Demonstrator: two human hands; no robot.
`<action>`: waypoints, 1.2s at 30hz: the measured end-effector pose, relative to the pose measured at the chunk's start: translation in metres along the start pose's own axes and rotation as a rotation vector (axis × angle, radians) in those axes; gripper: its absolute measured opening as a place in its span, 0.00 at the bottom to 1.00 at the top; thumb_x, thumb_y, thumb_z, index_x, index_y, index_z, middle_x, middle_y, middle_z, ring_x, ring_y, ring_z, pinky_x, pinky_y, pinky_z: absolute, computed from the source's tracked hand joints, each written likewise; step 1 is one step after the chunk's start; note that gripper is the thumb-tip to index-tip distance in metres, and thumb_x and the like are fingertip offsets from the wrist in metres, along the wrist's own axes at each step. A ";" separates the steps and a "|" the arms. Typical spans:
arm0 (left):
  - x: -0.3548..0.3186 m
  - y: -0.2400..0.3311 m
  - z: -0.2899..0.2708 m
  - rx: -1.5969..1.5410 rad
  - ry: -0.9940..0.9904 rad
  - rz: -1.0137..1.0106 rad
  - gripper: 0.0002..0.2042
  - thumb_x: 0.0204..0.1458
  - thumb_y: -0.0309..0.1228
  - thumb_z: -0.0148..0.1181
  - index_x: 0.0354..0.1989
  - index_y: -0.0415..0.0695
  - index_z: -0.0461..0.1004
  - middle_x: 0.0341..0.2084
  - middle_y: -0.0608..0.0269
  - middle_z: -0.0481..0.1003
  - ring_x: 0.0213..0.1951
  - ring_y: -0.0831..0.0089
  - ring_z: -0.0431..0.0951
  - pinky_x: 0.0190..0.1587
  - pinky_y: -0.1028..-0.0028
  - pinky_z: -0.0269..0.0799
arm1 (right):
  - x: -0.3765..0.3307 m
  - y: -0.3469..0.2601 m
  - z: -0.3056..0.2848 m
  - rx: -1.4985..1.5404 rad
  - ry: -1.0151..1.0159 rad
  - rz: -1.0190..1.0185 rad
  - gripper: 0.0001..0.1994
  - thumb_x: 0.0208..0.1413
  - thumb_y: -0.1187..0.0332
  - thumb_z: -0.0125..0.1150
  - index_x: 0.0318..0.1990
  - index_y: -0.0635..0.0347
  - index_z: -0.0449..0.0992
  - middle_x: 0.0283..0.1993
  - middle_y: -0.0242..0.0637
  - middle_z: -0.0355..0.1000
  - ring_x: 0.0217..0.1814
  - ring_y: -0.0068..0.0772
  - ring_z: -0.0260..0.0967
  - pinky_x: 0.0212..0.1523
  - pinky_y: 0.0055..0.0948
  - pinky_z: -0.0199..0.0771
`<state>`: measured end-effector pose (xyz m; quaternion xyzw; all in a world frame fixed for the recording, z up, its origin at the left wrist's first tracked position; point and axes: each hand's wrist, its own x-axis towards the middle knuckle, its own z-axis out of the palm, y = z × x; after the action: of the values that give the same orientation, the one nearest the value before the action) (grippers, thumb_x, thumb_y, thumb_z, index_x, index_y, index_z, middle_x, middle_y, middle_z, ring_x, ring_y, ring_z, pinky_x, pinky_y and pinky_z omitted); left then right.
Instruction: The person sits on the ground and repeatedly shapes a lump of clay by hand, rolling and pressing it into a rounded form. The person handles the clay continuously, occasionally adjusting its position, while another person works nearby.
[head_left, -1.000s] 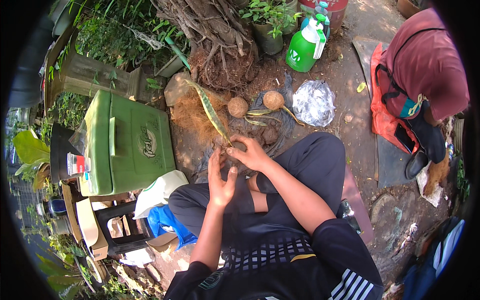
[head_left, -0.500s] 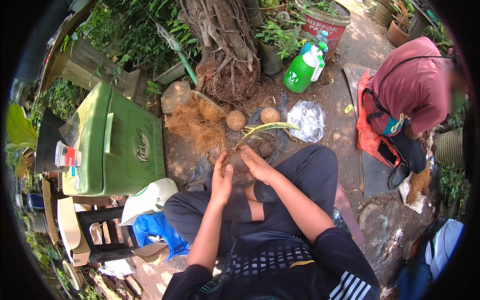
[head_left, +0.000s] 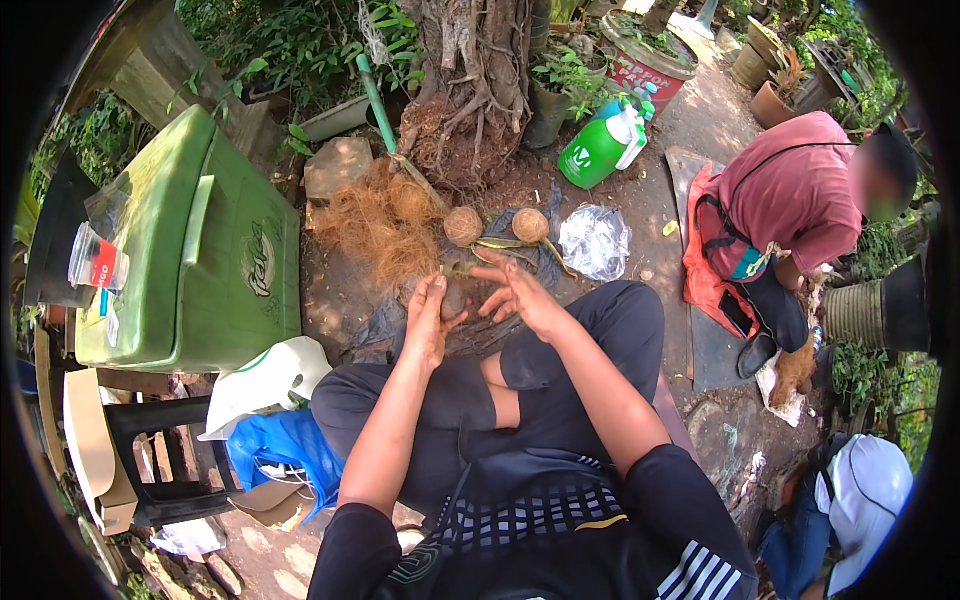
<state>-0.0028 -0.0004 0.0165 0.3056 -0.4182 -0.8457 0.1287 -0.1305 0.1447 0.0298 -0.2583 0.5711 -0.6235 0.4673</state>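
Dark, rounded clump [head_left: 456, 302] sits pinched in left hand [head_left: 427, 322]; right hand [head_left: 522, 297] has fingers spread; fibre pile [head_left: 372, 228] lies at eleven o'clock, brown ball [head_left: 463, 227] at twelve

Big green cooler box [head_left: 235, 250] on the left, clear plastic cup [head_left: 98, 262] on top, blue bag [head_left: 270, 440] nearby, plus a gnarly tree trunk [head_left: 465, 80] at the back.

Holds a matt, rough, earthy-looking lump [head_left: 456, 301] in the left hand [head_left: 428, 318], above dull dark cloth trousers [head_left: 605, 335]. Faces coarse, wiry brown fibre [head_left: 375, 228], a rough, matt fibre-wound ball [head_left: 463, 227] and crinkled, glossy clear plastic [head_left: 595, 243]. Sits near a smooth green plastic cool box [head_left: 250, 300] and a glossy plastic spray bottle [head_left: 590, 155].
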 end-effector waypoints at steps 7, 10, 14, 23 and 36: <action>-0.027 0.024 -0.015 -0.176 -0.077 0.211 0.18 0.63 0.48 0.53 0.51 0.50 0.66 0.47 0.58 0.76 0.38 0.65 0.82 0.34 0.71 0.83 | 0.045 0.013 -0.048 -0.445 0.314 0.087 0.22 0.65 0.54 0.51 0.58 0.60 0.71 0.47 0.41 0.77 0.40 0.30 0.74 0.41 0.29 0.73; -0.030 0.029 -0.017 -0.327 -0.086 0.217 0.22 0.62 0.54 0.49 0.52 0.49 0.64 0.47 0.55 0.75 0.38 0.62 0.82 0.31 0.71 0.82 | 0.053 0.043 -0.052 -0.800 0.272 0.070 0.22 0.62 0.55 0.54 0.56 0.62 0.72 0.47 0.49 0.77 0.46 0.44 0.76 0.47 0.35 0.73; -0.031 0.035 -0.022 -0.495 -0.128 0.202 0.23 0.64 0.57 0.42 0.50 0.51 0.67 0.40 0.55 0.76 0.35 0.59 0.81 0.30 0.69 0.80 | 0.054 0.074 -0.042 -1.113 0.215 0.182 0.27 0.58 0.53 0.58 0.60 0.60 0.69 0.57 0.55 0.71 0.59 0.57 0.68 0.60 0.43 0.67; -0.027 0.031 -0.021 -0.444 0.014 0.254 0.23 0.64 0.58 0.41 0.45 0.49 0.65 0.36 0.55 0.75 0.31 0.60 0.80 0.28 0.68 0.77 | 0.060 0.068 -0.021 -1.409 0.063 -0.041 0.35 0.52 0.58 0.65 0.68 0.50 0.60 0.70 0.44 0.58 0.69 0.55 0.56 0.66 0.52 0.59; -0.017 0.026 -0.019 -0.384 0.196 0.272 0.23 0.65 0.58 0.38 0.43 0.49 0.63 0.37 0.50 0.76 0.30 0.58 0.80 0.28 0.67 0.77 | 0.064 0.078 -0.031 -1.398 0.054 0.055 0.27 0.49 0.60 0.68 0.57 0.52 0.68 0.55 0.43 0.72 0.57 0.47 0.70 0.54 0.43 0.71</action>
<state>0.0212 -0.0200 0.0354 0.2966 -0.2727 -0.8509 0.3370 -0.1617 0.1099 -0.0644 -0.4682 0.8561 -0.1040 0.1925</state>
